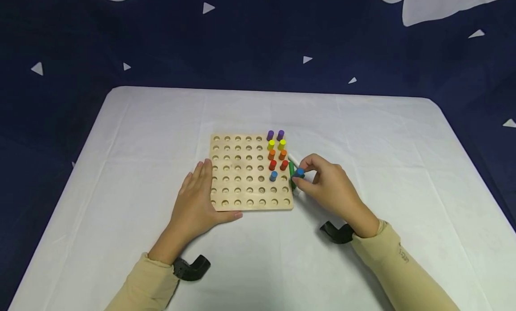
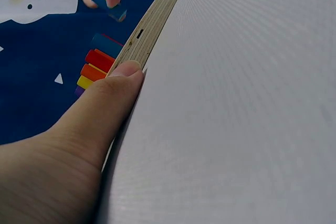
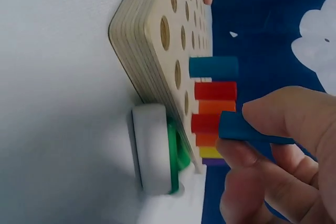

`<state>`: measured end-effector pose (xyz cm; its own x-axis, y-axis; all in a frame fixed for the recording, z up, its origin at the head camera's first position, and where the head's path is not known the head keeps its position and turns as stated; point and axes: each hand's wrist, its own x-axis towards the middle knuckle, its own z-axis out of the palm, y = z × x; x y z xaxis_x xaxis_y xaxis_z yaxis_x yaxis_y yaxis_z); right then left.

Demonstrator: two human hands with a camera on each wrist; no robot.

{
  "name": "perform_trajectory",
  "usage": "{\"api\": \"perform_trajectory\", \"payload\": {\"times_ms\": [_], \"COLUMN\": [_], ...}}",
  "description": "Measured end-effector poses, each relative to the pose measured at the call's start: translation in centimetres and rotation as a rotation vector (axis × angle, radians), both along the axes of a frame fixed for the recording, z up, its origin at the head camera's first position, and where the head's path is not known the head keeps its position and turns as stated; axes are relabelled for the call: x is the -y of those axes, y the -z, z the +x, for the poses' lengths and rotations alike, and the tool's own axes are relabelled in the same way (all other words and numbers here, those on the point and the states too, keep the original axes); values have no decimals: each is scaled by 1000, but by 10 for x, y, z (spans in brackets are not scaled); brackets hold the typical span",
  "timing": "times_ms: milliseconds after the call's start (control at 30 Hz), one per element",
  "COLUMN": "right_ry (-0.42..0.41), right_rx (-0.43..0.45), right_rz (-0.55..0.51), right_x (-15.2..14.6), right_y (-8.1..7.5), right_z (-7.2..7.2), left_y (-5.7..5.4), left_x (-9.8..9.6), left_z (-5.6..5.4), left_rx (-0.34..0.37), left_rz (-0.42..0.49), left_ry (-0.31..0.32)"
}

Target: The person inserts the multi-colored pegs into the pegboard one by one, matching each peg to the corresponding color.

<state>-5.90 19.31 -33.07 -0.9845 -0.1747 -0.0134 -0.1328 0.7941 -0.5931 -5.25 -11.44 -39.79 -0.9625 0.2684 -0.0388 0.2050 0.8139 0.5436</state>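
A wooden pegboard (image 1: 243, 184) lies on the table. My left hand (image 1: 195, 203) rests against its left side, fingers straight, with the thumb along the front edge. Between thumb and fingers my right hand (image 1: 332, 185) pinches a blue peg (image 3: 236, 127), held just off the board's right side. Another blue peg (image 1: 273, 176) stands in a hole of the second column from the right. Behind it, the two right columns hold pairs of red pegs (image 1: 273, 165), orange pegs (image 1: 272, 155), yellow pegs (image 1: 271, 145) and purple pegs (image 1: 270, 135).
Beside the board's right edge, partly hidden by my right hand, lie loose green pegs (image 1: 292, 174) and a white peg (image 3: 151, 148). A white cloth covers the table (image 1: 161, 123). Beyond its far edge hangs a dark blue curtain (image 1: 258, 42) with white shapes.
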Motion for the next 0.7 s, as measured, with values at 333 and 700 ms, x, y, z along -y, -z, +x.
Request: {"api": "perform_trajectory", "payload": {"times_ms": [333,700], "right_ry": [-43,-81], "right_rx": [43,-34], "right_rz": [48,158], "right_x": [15,18], "right_y": [7,13], "right_z": [-10,-12], "left_y": [0,1], "left_x": [0,0], "left_z": [0,0], "left_rx": [0,6], "left_rz": [-4,-10], "left_ry": [2,0]}}
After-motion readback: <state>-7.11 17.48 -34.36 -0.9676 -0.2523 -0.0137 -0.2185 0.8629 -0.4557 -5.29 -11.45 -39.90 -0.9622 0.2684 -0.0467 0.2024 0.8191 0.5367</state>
